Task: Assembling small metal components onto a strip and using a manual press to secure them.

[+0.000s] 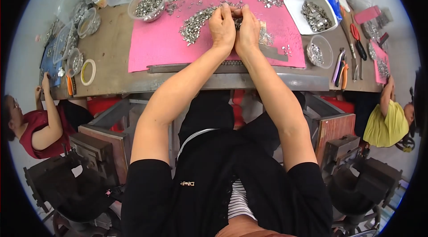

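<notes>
My left hand [222,25] and my right hand [248,27] are cupped together over the pink mat [156,49], wrists nearly touching. Shiny small metal pieces [238,22] show in the gap between the palms; how many lie inside is hidden. Left of my left hand spreads a loose pile of silvery metal pieces [195,27]. Thin metal pins [266,37] lie beside my right hand. A smaller cluster of metal pieces [270,0] sits farther off to the right on the mat.
Clear tubs [129,10] of metal pieces line the back. At right stand a white tray [292,7], a round tub [327,61] and pliers [344,76]. A tape roll [92,73] lies at left. A metal bar [267,82] edges the table. Two other people sit at either side.
</notes>
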The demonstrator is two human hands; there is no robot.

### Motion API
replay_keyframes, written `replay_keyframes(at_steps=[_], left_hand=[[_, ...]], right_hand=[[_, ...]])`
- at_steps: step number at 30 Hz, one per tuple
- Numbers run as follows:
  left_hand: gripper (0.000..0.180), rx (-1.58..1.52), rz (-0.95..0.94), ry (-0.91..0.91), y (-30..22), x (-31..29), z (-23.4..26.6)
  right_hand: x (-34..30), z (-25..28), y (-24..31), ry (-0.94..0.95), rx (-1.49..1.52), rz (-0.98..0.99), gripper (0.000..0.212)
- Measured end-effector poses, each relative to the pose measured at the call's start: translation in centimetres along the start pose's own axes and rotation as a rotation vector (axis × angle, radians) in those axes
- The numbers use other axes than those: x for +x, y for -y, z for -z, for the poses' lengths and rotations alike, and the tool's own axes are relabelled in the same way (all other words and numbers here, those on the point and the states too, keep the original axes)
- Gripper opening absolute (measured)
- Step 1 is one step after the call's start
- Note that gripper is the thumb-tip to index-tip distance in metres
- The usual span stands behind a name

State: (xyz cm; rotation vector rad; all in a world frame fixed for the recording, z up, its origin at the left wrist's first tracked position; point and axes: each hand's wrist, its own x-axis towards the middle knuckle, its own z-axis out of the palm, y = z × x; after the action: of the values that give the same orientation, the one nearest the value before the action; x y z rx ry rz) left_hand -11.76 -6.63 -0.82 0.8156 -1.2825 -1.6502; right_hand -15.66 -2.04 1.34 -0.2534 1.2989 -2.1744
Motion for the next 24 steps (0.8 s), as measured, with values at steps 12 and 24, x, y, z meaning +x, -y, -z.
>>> replay_keyframes(at_steps=[12,24], left_hand=[[0.061,-0.011,0.149,0.332,-4.7,-0.5,4.0],[0.094,0.076,0.118,0.669,-6.2,-0.9,7.6]], right_hand=[[0.3,2.3,1.6,0.291,-0.304,0.046,0.049],[-0.3,4.4,3.4,0.53,-0.391,0.053,0.048]])
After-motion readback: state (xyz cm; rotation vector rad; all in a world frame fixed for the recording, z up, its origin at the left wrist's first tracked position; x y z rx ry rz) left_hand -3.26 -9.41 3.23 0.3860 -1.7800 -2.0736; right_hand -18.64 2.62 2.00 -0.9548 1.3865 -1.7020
